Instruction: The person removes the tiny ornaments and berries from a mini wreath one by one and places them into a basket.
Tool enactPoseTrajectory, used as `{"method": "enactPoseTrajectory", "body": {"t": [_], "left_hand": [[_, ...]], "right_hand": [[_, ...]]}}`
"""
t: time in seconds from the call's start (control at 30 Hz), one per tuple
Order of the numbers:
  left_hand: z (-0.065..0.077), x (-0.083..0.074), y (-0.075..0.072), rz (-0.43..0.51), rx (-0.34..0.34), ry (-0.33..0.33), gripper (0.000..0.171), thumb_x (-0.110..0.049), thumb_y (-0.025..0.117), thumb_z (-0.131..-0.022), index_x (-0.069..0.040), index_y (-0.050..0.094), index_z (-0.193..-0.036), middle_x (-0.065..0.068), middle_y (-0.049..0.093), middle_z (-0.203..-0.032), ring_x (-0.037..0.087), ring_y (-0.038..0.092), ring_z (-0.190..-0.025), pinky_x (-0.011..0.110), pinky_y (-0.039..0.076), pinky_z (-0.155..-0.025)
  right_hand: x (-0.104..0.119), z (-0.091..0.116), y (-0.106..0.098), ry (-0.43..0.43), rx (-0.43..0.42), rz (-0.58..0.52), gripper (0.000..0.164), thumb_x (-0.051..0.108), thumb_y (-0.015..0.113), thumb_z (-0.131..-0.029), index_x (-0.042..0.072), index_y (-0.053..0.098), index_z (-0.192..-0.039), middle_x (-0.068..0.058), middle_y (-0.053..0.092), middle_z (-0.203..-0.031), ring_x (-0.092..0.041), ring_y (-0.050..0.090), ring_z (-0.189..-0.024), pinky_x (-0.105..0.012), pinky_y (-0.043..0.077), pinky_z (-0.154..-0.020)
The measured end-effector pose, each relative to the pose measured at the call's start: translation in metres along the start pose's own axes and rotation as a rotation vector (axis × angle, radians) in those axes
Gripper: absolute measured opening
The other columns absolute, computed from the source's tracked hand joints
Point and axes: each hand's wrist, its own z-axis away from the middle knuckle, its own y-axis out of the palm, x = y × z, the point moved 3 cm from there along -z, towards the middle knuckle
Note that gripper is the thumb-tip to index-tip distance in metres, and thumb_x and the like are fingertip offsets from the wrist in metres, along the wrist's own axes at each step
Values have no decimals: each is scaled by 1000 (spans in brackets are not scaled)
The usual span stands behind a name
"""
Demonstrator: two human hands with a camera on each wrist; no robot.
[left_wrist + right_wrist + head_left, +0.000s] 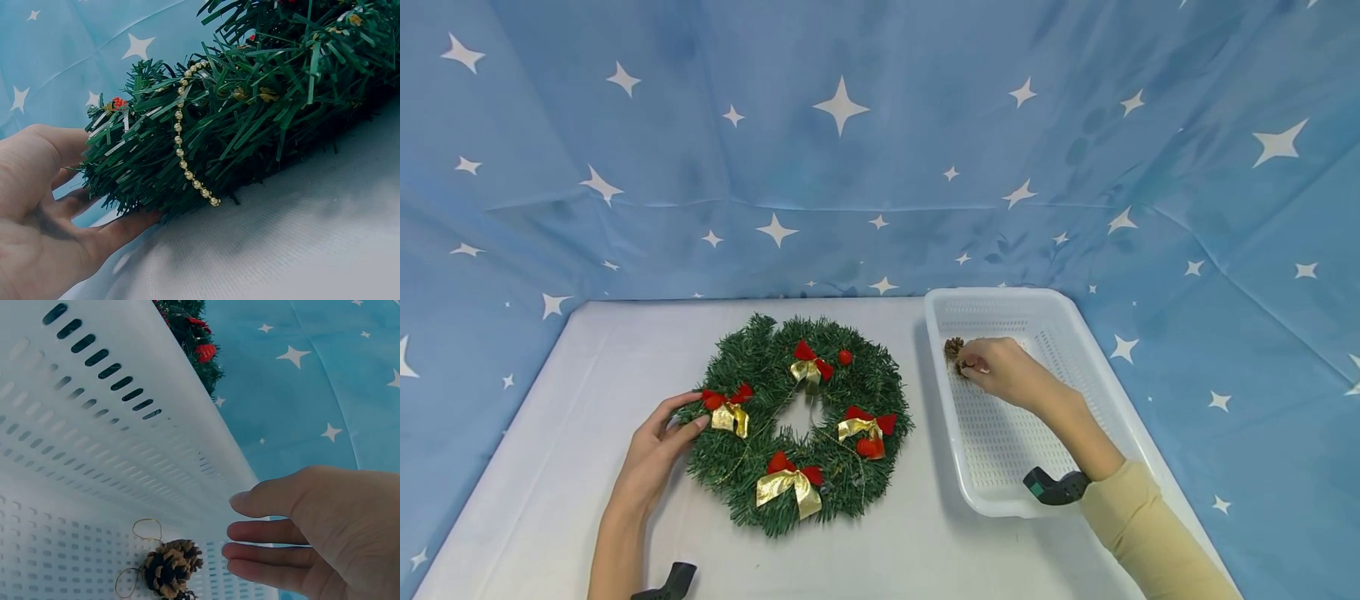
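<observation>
A green tinsel wreath (872,375) with red and gold bows lies flat on the white table. My left hand (651,454) holds its left rim, fingers and thumb on either side of the greenery in the left wrist view; some fingertips are hidden there. A gold bead string (180,131) hangs from that edge. Inside the white plastic basket (952,417) on the right lie brown pine cones (170,567) with thin gold loops. Just over them is my right hand (1011,375), its fingers extended and apart from the cones in the right wrist view.
The basket's raised, slotted walls surround the pine cones, and its rim (194,403) stands between them and the wreath. Blue star-printed cloth (850,167) hangs behind the table (910,550) and along both sides.
</observation>
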Motion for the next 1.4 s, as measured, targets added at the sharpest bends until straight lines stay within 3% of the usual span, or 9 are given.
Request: {"method": "enactPoseTrajectory", "body": {"t": [0.13,0.4,0.57,0.7,0.87,1.1,1.4], "left_hand": [[1,0,0,-4,0,-8,55,-29,65,-103,-14,45,-152,11,7,-174,49,10,-156,7,44,-87],[0,2,-1,-7,2,-21,56,-31,66,-103,-17,45,-153,8,4,-174,49,7,-156,7,42,-89],[0,2,-1,-14,2,-26,56,-31,66,-103,-17,45,-153,8,5,-174,49,8,-156,10,43,-93],[0,1,0,1,0,-16,55,-30,66,-103,-16,46,-152,11,7,-173,49,12,-156,8,44,-88],[0,0,1,9,-5,-14,55,-29,66,-103,-14,46,-152,13,10,-173,47,17,-155,10,47,-85],[1,-1,1,-10,2,-25,56,-31,66,-103,-16,46,-153,9,3,-174,50,6,-156,8,43,-89],[1,-2,2,-3,1,-14,56,-30,66,-103,-15,45,-153,12,7,-173,48,12,-156,7,44,-87]], "right_hand": [[6,-2,-1,-11,0,-10,10,1,75,-91,3,76,-101,-7,75,-91,-19,69,-81,-38,59,-75],[17,-6,-2,-57,-29,14,10,-1,74,-91,4,75,-99,-4,71,-88,-11,55,-74,-33,51,-69],[25,-7,-3,-81,-45,4,12,-1,74,-90,1,76,-102,-8,75,-95,-16,65,-79,-36,57,-72],[34,-7,-4,-84,-42,-12,16,0,74,-91,0,75,-107,-13,76,-102,-24,72,-87,-38,60,-76],[46,-8,-3,-90,-14,-14,17,3,75,-92,2,76,-109,-11,76,-105,-23,72,-87,-36,60,-76],[63,-11,-2,-122,10,15,18,5,76,-92,4,75,-110,-10,76,-107,-24,73,-94,-38,60,-80],[79,-13,2,-157,64,-9,20,6,75,-93,6,75,-113,-8,74,-111,-21,72,-93,-31,60,-77]]}}
